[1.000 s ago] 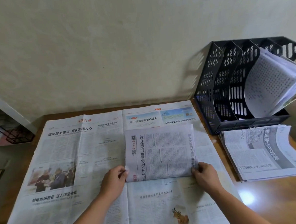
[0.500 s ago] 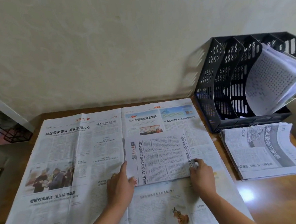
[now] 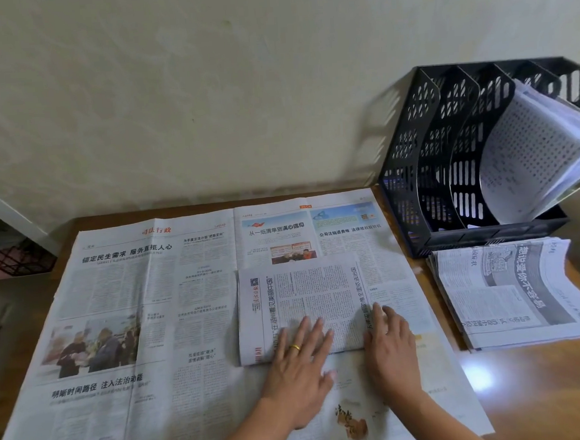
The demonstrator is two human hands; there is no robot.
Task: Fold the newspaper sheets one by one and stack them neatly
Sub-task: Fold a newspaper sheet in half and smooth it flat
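A folded newspaper sheet (image 3: 304, 298) lies on top of a large open newspaper spread (image 3: 144, 319) that covers most of the wooden table. My left hand (image 3: 300, 363), with a gold ring, lies flat on the folded sheet's lower middle, fingers straight and pressing down. My right hand (image 3: 390, 343) rests flat at the sheet's lower right corner, fingertips along its right edge. To the right a stack of folded newspapers (image 3: 513, 293) sits on the table.
A black perforated file rack (image 3: 432, 161) with loose papers stands at the back right against the wall, just behind the stack. Bare table wood (image 3: 534, 391) shows at the front right. A wire rack (image 3: 20, 262) sits beyond the table's left edge.
My left hand moved from the folded sheet's left bottom corner onto its lower middle and flattened. The right hand slid up along the right edge. The folded sheet shifted slightly toward me.
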